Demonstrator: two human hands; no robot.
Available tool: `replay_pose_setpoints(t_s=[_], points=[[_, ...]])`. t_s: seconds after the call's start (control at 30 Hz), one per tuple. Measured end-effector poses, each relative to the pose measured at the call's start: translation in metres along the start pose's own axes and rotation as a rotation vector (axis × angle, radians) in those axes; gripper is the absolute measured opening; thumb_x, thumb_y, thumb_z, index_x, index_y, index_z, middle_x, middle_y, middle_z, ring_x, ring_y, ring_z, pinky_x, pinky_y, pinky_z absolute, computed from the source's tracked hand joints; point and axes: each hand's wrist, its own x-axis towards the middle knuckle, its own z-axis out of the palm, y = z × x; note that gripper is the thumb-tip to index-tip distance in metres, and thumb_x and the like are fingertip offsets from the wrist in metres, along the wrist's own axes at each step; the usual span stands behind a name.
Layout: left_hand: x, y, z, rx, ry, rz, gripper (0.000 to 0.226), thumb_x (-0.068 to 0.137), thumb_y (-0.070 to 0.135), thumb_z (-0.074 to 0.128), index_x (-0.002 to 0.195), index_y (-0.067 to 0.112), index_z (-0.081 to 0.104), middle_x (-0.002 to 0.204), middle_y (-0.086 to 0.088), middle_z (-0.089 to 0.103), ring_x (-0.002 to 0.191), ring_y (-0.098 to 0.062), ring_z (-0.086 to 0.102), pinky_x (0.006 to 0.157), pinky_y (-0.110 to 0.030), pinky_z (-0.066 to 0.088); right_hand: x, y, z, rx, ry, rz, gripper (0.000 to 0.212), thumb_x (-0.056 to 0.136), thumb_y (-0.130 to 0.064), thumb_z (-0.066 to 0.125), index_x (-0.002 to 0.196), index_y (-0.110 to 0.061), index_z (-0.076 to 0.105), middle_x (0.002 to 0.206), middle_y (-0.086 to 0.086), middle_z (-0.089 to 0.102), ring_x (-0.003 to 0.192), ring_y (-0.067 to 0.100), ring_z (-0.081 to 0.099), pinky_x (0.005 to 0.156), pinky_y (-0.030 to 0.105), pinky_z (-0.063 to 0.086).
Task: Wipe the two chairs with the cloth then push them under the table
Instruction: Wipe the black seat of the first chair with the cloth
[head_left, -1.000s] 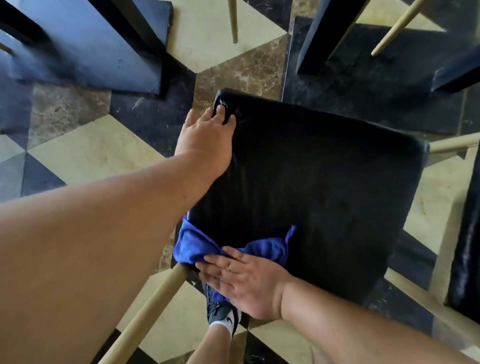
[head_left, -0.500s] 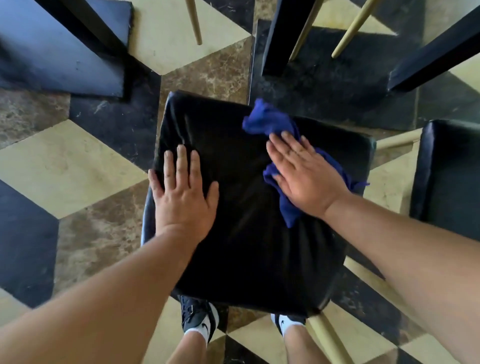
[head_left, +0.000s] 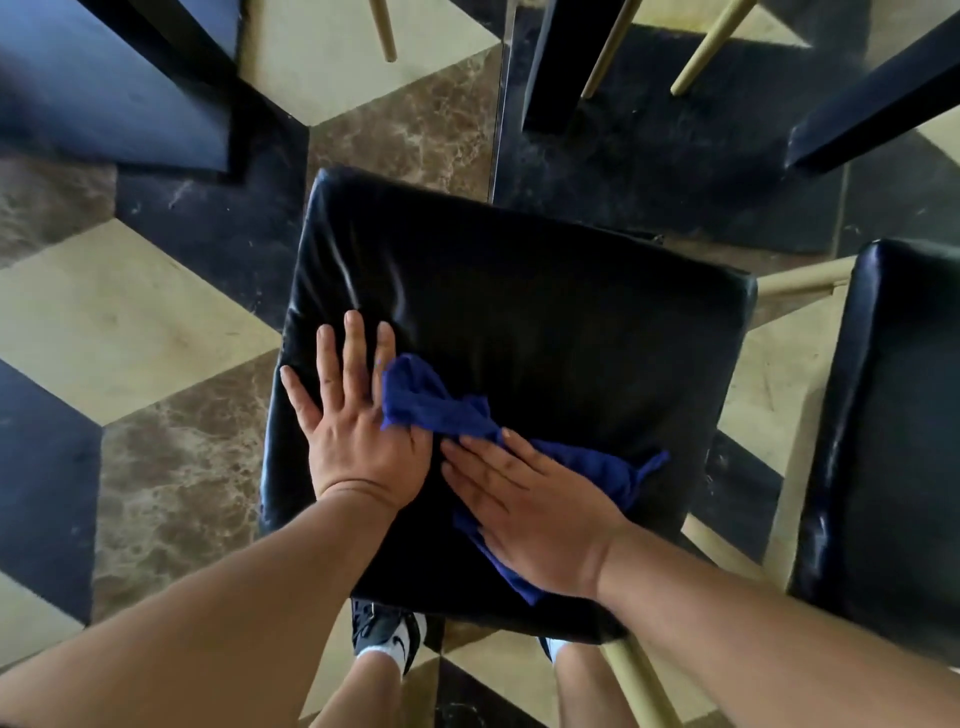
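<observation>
Now, left hand (head_left: 358, 441): lying flat, fingers spread wide, on the glossy black padded chair seat (head_left: 545, 312) at frame centre.
Crumpled blue cloth (head_left: 431, 400): lying on the seat, touching both hands.
Right hand (head_left: 540, 519): pressing the cloth, fingers flat and extended.
Second black padded chair (head_left: 893, 441): standing at the right edge.

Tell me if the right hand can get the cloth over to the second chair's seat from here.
Probably yes: the right hand lies flat on the cloth, and nothing stands between it and the second chair's seat.
</observation>
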Motion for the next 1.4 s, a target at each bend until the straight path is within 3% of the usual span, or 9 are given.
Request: replay_pose_setpoints(t_s=[0.1, 0.2, 0.43, 0.63, 0.77, 0.93, 1.17, 1.23, 1.4], points=[[-0.002, -0.001, -0.002, -0.026, 0.021, 0.034, 0.093, 0.091, 0.05, 0.037, 0.17, 0.024, -0.002, 0.179, -0.002, -0.016, 0.163, -0.026, -0.021, 0.126, -0.058, -0.021, -0.011, 0.043, -0.009, -0.108, -0.044, -0.102, 0.062, 0.106, -0.036, 0.035, 0.161, -0.007, 0.032, 0.168, 0.009, 0.036, 0.155, 0.028, 0.034, 0.129, 0.048, 0.015], [-0.002, 0.0, 0.0, -0.073, 0.067, 0.028, 0.078, 0.104, 0.057, 0.033, 0.171, 0.022, 0.009, 0.18, -0.004, -0.005, 0.165, -0.026, -0.014, 0.127, -0.058, -0.018, 0.005, 0.097, -0.022, -0.134, 0.051, 0.082, 0.057, 0.103, -0.03, 0.039, 0.15, -0.001, 0.053, 0.15, 0.019, 0.058, 0.139, 0.038, 0.055, 0.121, 0.055, 0.034], [-0.001, -0.001, 0.006, -0.084, 0.122, 0.033, 0.075, 0.107, 0.059, 0.031, 0.17, 0.022, 0.013, 0.18, -0.003, -0.001, 0.165, -0.025, -0.01, 0.127, -0.059, -0.017, 0.082, 0.104, -0.048, 0.035, 0.251, 0.65, 0.068, 0.106, -0.034, 0.036, 0.165, -0.002, 0.021, 0.175, 0.017, 0.014, 0.162, 0.034, 0.01, 0.13, 0.051, 0.006], [-0.002, 0.0, 0.004, -0.069, 0.094, 0.018, 0.08, 0.101, 0.055, 0.035, 0.17, 0.023, 0.01, 0.18, 0.0, -0.007, 0.165, -0.024, -0.013, 0.128, -0.063, -0.011, 0.009, -0.012, 0.005, 0.059, 0.071, 0.135, 0.07, 0.105, -0.04, 0.037, 0.165, -0.008, 0.023, 0.175, 0.012, 0.019, 0.162, 0.029, 0.006, 0.131, 0.049, 0.002], [-0.003, 0.0, 0.002, -0.065, 0.081, 0.032, 0.084, 0.099, 0.055, 0.035, 0.171, 0.022, 0.009, 0.18, -0.001, -0.008, 0.164, -0.023, -0.016, 0.128, -0.064, -0.012, -0.034, 0.029, 0.006, -0.032, -0.025, -0.057, 0.065, 0.106, -0.041, 0.031, 0.164, -0.012, 0.027, 0.173, 0.004, 0.026, 0.16, 0.023, 0.018, 0.13, 0.045, 0.004], [-0.003, 0.001, 0.001, -0.078, 0.077, 0.009, 0.078, 0.106, 0.061, 0.026, 0.171, 0.021, 0.011, 0.18, -0.002, -0.006, 0.163, -0.021, -0.018, 0.128, -0.061, -0.014, -0.026, 0.128, -0.021, -0.1, 0.061, 0.267, 0.061, 0.105, -0.034, 0.036, 0.158, -0.003, 0.041, 0.162, 0.018, 0.044, 0.151, 0.037, 0.04, 0.126, 0.053, 0.023], [-0.004, 0.0, 0.003, -0.082, 0.095, 0.023, 0.076, 0.107, 0.062, 0.024, 0.171, 0.022, 0.01, 0.18, -0.002, -0.007, 0.164, -0.022, -0.018, 0.128, -0.06, -0.016, 0.009, 0.141, -0.036, 0.022, 0.21, 0.831, 0.066, 0.108, -0.032, 0.026, 0.166, -0.003, 0.015, 0.175, 0.015, 0.011, 0.162, 0.032, 0.007, 0.131, 0.05, 0.006], [-0.003, 0.001, 0.002, -0.084, 0.09, 0.022, 0.076, 0.107, 0.062, 0.023, 0.171, 0.022, 0.009, 0.18, -0.002, -0.008, 0.164, -0.022, -0.018, 0.128, -0.063, -0.013, 0.017, 0.101, -0.028, 0.01, 0.192, 0.786, 0.068, 0.105, -0.032, 0.027, 0.165, 0.0, 0.018, 0.174, 0.02, 0.014, 0.161, 0.039, 0.01, 0.129, 0.055, 0.01], [-0.002, 0.001, 0.0, -0.09, 0.087, 0.012, 0.081, 0.101, 0.055, 0.034, 0.17, 0.021, 0.011, 0.18, -0.003, -0.005, 0.164, -0.024, -0.016, 0.128, -0.064, -0.012, 0.008, -0.038, 0.009, 0.069, 0.016, 0.23, 0.069, 0.102, -0.038, 0.036, 0.162, -0.006, 0.029, 0.172, 0.016, 0.023, 0.16, 0.035, 0.008, 0.128, 0.054, 0.005]])
